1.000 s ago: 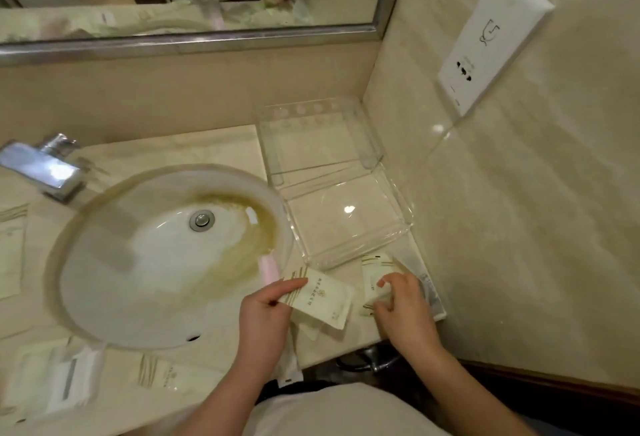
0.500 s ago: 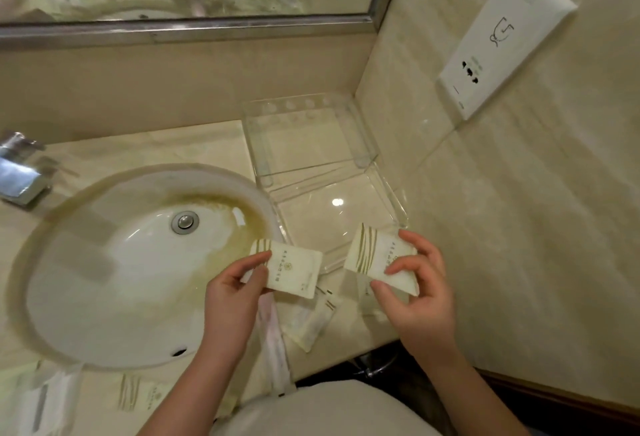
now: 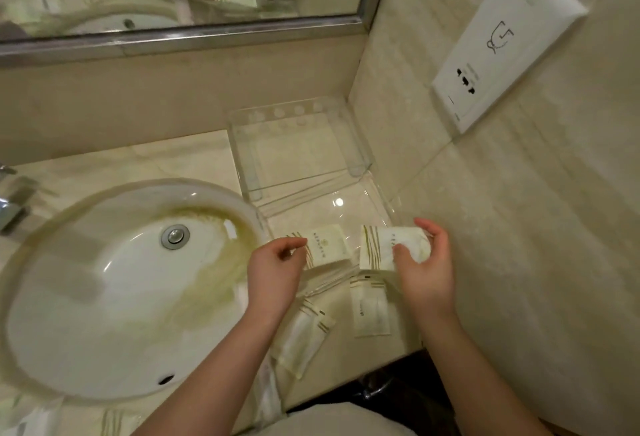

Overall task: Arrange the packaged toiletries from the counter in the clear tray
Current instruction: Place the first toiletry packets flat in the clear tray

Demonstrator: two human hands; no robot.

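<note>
Two bare forearms [image 3: 214, 376]; white top [image 3: 332, 423]

so both hands are up off the counter's [image 3: 138, 165] front edge now, left hand [image 3: 273, 272] has the left packet [image 3: 329, 248] over the near side of the clear tray [image 3: 363, 155], right hand [image 3: 427, 269] holds the right packet [image 3: 381, 250] just beside it

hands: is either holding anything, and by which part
Both. The left hand pinches one white packet by its striped left end; the right hand grips a second packet by its right end, thumb on its face.
</note>
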